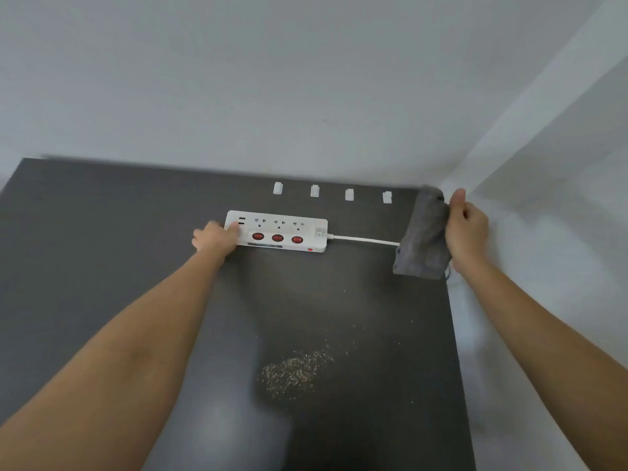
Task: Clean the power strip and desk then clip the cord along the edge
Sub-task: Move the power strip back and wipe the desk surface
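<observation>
On desk (102,266), power strip (277,232), grey cloth (423,236)

No word, brand, or number can be read with certainty. The white power strip (277,232) carries a small grey label (319,231) at its cord end, just beside the point where the cable leaves; its printed marks are too small and blurred to make out. A darker narrow band (265,245) runs along the near edge of the strip below the three red rocker switches (277,237), and may hold print, but nothing there is legible. The switches show no symbols that can be told. The four white clips (314,191) in a row behind the strip bear no visible marks.
</observation>
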Available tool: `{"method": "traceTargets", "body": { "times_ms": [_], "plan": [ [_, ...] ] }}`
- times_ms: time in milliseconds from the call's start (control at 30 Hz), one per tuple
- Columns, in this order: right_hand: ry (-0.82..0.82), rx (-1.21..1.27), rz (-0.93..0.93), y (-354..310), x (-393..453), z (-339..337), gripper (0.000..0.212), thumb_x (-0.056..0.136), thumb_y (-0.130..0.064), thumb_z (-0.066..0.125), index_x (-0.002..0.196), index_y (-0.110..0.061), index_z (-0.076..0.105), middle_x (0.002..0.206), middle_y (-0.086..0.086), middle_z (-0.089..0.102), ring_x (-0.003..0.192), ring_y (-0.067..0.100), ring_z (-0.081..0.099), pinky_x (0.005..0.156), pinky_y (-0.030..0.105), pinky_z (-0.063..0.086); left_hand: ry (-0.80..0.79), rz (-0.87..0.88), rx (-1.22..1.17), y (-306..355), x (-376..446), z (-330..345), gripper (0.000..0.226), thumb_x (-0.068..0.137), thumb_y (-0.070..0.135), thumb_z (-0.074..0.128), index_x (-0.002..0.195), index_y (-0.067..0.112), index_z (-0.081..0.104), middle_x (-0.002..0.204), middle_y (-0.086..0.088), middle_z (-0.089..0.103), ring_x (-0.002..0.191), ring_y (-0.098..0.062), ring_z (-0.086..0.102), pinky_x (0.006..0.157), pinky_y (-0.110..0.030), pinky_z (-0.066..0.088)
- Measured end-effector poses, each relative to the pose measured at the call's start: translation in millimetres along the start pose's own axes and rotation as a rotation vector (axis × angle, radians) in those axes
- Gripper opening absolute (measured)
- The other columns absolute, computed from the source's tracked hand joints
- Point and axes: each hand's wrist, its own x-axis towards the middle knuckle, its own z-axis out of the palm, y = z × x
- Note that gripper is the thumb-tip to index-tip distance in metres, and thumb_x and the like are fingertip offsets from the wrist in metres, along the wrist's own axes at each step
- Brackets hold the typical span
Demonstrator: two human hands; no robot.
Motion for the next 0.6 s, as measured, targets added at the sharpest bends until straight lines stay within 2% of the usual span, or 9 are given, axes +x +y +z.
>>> {"method": "traceTargets", "body": {
  "times_ms": [67,133,233,300,367,433,500,567,600],
  "plan": [
    [-0.237,0.166,0.125,-14.9,-22.4,0.6,0.044,0.084,-0.056,0.055,0.063,-0.018,0.049,0.070,0.003,0.055,0.066,0.015,0.050,0.060,0.030,0.040,-0.009,0.034,-0.068,-9.7,-17.9,-5.2,0.057,0.093,0.044,0.042,0.139,0.010,0.042,0.141,-0.024,0.038,0.130,-0.040,0.036,0.104,-0.048,0.038],
    [-0.472,0.208,0.146,-25.4,-48.9,0.8,0.025,0.079,-0.040,0.069,0.075,-0.019,0.055,0.083,0.004,0.060,0.078,0.016,0.055,0.067,0.030,0.043,-0.001,0.100,-0.017,-32.5,-43.1,-12.0,0.054,0.096,0.039,0.043,0.142,0.010,0.039,0.142,-0.025,0.038,0.133,-0.041,0.035,0.108,-0.046,0.033],
    [-0.810,0.128,0.075,-37.1,-104.2,3.1,0.014,0.081,-0.016,0.068,0.089,-0.016,0.057,0.090,0.002,0.062,0.077,0.012,0.059,0.066,0.026,0.046,0.004,0.162,0.187,-99.4,-84.6,-17.0,0.045,0.097,0.034,0.042,0.140,0.020,0.040,0.147,-0.018,0.032,0.136,-0.038,0.029,0.111,-0.052,0.030],
    [-0.979,0.095,0.010,-41.0,-148.7,9.7,0.018,0.081,-0.018,0.068,0.095,-0.019,0.056,0.096,0.000,0.063,0.081,0.011,0.060,0.072,0.028,0.049,0.002,0.179,0.309,-153.3,-110.5,-13.8,0.049,0.098,0.037,0.038,0.146,0.031,0.029,0.157,-0.010,0.018,0.144,-0.034,0.016,0.115,-0.056,0.021],
    [-1.086,-0.042,-0.144,-38.5,-195.1,20.3,0.027,0.080,-0.029,0.068,0.101,-0.025,0.051,0.102,-0.005,0.061,0.090,0.010,0.059,0.079,0.027,0.047,-0.012,0.220,0.405,-198.0,-131.6,-6.5,0.055,0.100,0.043,0.029,0.150,0.039,0.010,0.163,-0.001,0.001,0.149,-0.029,-0.002,0.116,-0.057,0.009],
    [-1.170,-0.193,-0.297,-29.6,-239.9,35.0,0.036,0.079,-0.036,0.067,0.106,-0.028,0.043,0.098,-0.009,0.057,0.085,0.010,0.055,0.073,0.023,0.042,-0.014,0.249,0.437,-225.3,-144.2,0.9,0.057,0.100,0.047,0.024,0.150,0.040,-0.001,0.163,0.004,-0.008,0.149,-0.026,-0.010,0.116,-0.058,0.003],
    [-1.214,-0.243,-0.393,-18.4,-283.8,49.1,0.039,0.081,-0.035,0.065,0.107,-0.027,0.037,0.096,-0.006,0.057,0.079,0.013,0.053,0.068,0.026,0.039,0.011,0.265,0.430,-237.9,-148.7,7.5,0.057,0.099,0.047,0.021,0.150,0.039,-0.004,0.162,0.005,-0.010,0.149,-0.026,-0.013,0.117,-0.059,0.001],
    [-1.186,-0.268,-0.449,-0.3,-321.9,64.6,0.039,0.083,-0.032,0.063,0.108,-0.026,0.035,0.107,0.002,0.055,0.092,0.020,0.055,0.078,0.032,0.043,0.056,0.282,0.414,-243.4,-148.4,13.1,0.056,0.099,0.047,0.018,0.151,0.037,-0.002,0.163,0.004,-0.008,0.149,-0.025,-0.011,0.117,-0.059,0.000],
    [-1.122,-0.365,-0.520,12.9,-337.7,73.7,0.041,0.084,-0.034,0.062,0.112,-0.026,0.035,0.117,0.006,0.051,0.101,0.025,0.053,0.084,0.035,0.045,0.086,0.291,0.417,-245.7,-148.0,15.7,0.056,0.099,0.048,0.015,0.151,0.036,0.000,0.163,0.004,-0.005,0.150,-0.025,-0.009,0.117,-0.059,0.000]
  ]
}}
